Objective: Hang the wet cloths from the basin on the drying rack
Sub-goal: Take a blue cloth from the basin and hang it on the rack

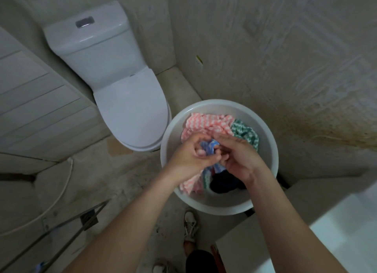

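While I lean over the basin (221, 200), both of my hands meet above it on a small blue-and-white cloth (210, 147). My left hand (188, 153) has its fingers curled round the near-left side of that cloth, and my right hand (239, 159) pinches it from the other side, so the two hands almost touch with the bunched cloth between them. The blue cloth's lower end trails down between my wrists into the basin.

Under my hands lies the rest of the washing. A pink-and-white cloth (204, 124) fills the far side of the basin and shows again at the near-left edge below my left wrist. A green-and-white cloth (245, 133) lies against the far-right wall. A dark cloth (222, 184) sits at the near side, partly under my right wrist.

Just left of the basin stands a white toilet (130, 101) with its lid down. Near the bottom, my shoe (190, 226) rests on the floor (130, 181). At lower left, thin metal bars (67, 232) cross the corner, well apart from the basin; I cannot tell what they belong to.
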The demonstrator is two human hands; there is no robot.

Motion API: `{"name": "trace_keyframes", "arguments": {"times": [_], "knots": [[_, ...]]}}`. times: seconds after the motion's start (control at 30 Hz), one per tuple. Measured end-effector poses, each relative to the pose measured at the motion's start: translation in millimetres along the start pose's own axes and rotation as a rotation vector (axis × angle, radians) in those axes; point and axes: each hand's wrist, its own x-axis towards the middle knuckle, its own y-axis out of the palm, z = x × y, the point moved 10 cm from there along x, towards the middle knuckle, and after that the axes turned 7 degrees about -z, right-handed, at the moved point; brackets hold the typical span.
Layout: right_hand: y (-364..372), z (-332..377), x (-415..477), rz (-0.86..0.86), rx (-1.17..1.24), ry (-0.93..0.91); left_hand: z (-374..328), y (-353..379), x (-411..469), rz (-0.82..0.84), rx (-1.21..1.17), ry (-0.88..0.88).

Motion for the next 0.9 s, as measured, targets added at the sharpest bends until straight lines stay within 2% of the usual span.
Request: {"name": "trace_keyframes", "arguments": {"times": [0.1,0.2,0.3,0.43,0.5,0.6,0.7,0.8,0.83,0.9], "knots": [[3.2,7.6,-3.3,-0.033,0.039,0.021,-12.2,-10.3,-0.6,-0.14,0.228,0.169],[-1.1,15.4,-7.1,-0.067,0.078,0.035,-25.5,-12.3,-2.0,-0.099,0.271,0.235],[0.7,21.1,-13.3,-0.012,0.005,0.001,-45.5,-19.2,-7.8,-0.094,0.116,0.181],[23.3,39.6,-32.5,0.205,-0.362,-0.232,-43.2,-32.9,-12.8,-0.144,-0.246,-0.099],[39.0,44.5,-43.1,0.298,-0.416,-0.284,-43.4,-32.6,-18.4,-0.093,-0.321,-0.167],[56.7,48.7,-46.6,0.303,-0.247,-0.229,-42.4,-42.0,-26.0,-0.069,-0.407,-0.19],[61.1,44.0,-40.7,0.147,-0.077,-0.162,-49.8,-53.8,-37.4,0.014,-0.47,-0.115],[76.9,45.1,-54.1,0.065,-0.284,-0.276,-61.0,-75.1,-58.1,0.137,-0.444,-0.014],[87.2,44.3,-62.3,0.1,-0.364,-0.311,-63.9,-84.5,-63.8,0.129,-0.449,-0.008],[118.8,35.2,-84.6,0.274,-0.494,-0.341,-68.3,-111.0,-75.4,0.028,-0.472,0.005]]}}
